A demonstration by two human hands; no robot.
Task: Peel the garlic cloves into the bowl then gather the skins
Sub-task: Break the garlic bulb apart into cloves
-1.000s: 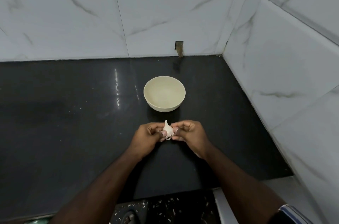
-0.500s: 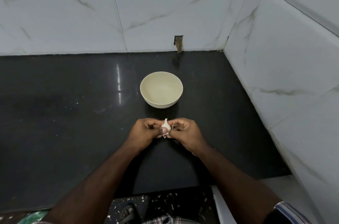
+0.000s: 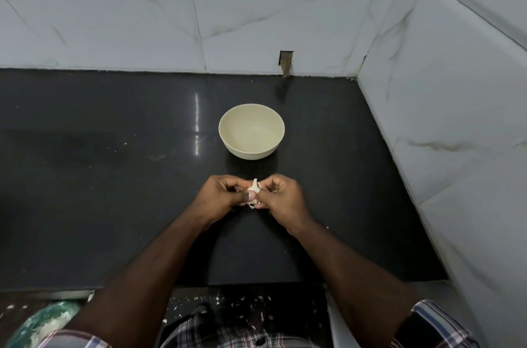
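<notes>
Just below the middle of the frame, the left hand (image 3: 218,198) and the right hand (image 3: 281,199) meet over the glossy black stone countertop (image 3: 99,176), both pinching a small white papery-skinned garlic bulb (image 3: 253,193) between curled fingers and thumbs. Its pointed tip sticks up between the two hands. A round cream-coloured bowl (image 3: 251,131) stands upright on the countertop just above the hands, apart from them. White marble-veined wall tiles (image 3: 256,5) fill the top and right.
</notes>
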